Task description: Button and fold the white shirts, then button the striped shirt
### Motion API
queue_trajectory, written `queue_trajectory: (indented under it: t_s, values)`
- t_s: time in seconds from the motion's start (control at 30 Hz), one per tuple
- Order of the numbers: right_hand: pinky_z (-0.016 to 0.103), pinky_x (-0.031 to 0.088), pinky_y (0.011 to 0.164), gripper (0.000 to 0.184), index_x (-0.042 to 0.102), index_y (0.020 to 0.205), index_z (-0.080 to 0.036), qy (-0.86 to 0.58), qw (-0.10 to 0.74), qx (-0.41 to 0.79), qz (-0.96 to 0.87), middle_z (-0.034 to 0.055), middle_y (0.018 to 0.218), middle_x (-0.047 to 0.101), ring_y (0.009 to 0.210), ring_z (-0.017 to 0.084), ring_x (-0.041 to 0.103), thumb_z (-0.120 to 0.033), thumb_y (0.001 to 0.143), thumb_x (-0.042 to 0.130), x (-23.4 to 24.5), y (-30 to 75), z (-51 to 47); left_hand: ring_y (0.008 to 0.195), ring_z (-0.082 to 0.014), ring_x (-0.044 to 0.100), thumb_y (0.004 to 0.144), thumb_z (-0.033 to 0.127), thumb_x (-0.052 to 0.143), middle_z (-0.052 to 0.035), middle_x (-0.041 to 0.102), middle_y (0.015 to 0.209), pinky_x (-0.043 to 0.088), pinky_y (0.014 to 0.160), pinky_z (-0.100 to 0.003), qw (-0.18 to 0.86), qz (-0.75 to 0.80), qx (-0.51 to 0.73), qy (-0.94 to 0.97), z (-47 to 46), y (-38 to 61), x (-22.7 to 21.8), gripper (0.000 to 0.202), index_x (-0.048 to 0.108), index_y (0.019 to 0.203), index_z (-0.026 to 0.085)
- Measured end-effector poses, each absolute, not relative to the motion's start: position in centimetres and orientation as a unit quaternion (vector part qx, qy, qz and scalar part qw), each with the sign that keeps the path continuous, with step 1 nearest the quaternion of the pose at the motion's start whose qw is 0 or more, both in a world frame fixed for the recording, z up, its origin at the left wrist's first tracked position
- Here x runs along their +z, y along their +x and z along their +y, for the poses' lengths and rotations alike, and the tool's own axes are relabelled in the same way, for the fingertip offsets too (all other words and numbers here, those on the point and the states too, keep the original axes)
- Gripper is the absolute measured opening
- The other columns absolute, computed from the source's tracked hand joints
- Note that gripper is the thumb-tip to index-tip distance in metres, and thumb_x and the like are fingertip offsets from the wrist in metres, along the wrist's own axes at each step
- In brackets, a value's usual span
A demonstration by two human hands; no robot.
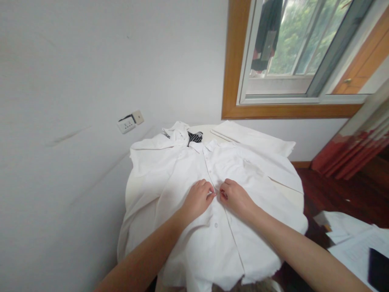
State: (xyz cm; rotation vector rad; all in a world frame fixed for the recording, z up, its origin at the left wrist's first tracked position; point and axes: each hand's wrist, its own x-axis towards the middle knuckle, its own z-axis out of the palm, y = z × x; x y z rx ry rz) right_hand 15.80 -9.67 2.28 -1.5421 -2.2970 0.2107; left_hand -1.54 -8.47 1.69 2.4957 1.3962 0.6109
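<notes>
A white button-up shirt (pixel 182 170) lies spread face up over a small round table (pixel 293 194), collar toward the wall. My left hand (pixel 197 198) and my right hand (pixel 235 196) meet at the shirt's front placket, about halfway down. Both have their fingers pinched on the cloth at the button line, fingertips almost touching. One button (pixel 216 224) shows just below the hands. The shirt's hem hangs over the near table edge.
A folded white garment (pixel 255 138) lies at the back right of the table, and a black-and-white striped cloth (pixel 194 137) sits by the collar. The wall with a socket (pixel 130 121) is close on the left. Papers (pixel 352 239) lie on the dark floor at right, below a window (pixel 291 52).
</notes>
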Motion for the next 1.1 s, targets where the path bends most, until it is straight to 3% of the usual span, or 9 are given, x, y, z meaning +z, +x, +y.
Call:
queue_trajectory:
  t_s: [0.23, 0.4, 0.73, 1.1]
  values:
    - [0.022, 0.038, 0.058, 0.008, 0.063, 0.068, -0.016, -0.513, 0.325, 0.315, -0.729, -0.0009, 0.063, 0.058, 0.059, 0.011, 0.051, -0.018, 0.073, 0.056, 3.3, 16.9, -9.1, 0.087, -0.0198, 0.056, 0.085, 0.022, 0.056, -0.0045, 0.059, 0.088, 0.044, 0.08, -0.032, 0.084, 0.497, 0.174, 0.846, -8.8, -1.3, 2.1, 0.004, 0.059, 0.084, 0.019]
    - [0.021, 0.035, 0.052, 0.012, 0.062, 0.074, -0.016, -0.476, 0.353, 0.435, -0.678, -0.0027, 0.061, 0.056, 0.054, 0.009, 0.046, -0.026, 0.073, 0.057, 2.1, 17.0, -8.5, 0.081, -0.0184, 0.058, 0.087, 0.025, 0.052, -0.0036, 0.061, 0.082, 0.042, 0.075, -0.03, 0.095, 0.488, 0.18, 0.849, -8.5, -1.5, 2.1, 0.013, 0.062, 0.081, 0.02]
    - [0.023, 0.041, 0.061, 0.013, 0.065, 0.077, -0.016, -0.467, 0.364, 0.415, -0.691, -0.0006, 0.068, 0.06, 0.063, 0.012, 0.052, -0.025, 0.073, 0.057, 1.6, 16.5, -8.8, 0.074, -0.0151, 0.062, 0.082, 0.03, 0.054, -0.0027, 0.072, 0.081, 0.045, 0.07, -0.025, 0.325, 0.485, 0.229, 0.779, -7.6, -2.3, 2.0, 0.02, 0.07, 0.081, 0.018]
    - [0.022, 0.039, 0.056, 0.016, 0.065, 0.079, -0.015, -0.47, 0.337, 0.433, -0.691, -0.0002, 0.066, 0.06, 0.059, 0.011, 0.05, -0.029, 0.075, 0.057, 1.4, 16.4, -9.2, 0.071, -0.0135, 0.061, 0.08, 0.028, 0.054, -0.0017, 0.07, 0.078, 0.045, 0.065, -0.022, 0.382, 0.476, 0.225, 0.759, -7.6, -2.4, 2.3, 0.019, 0.069, 0.082, 0.017]
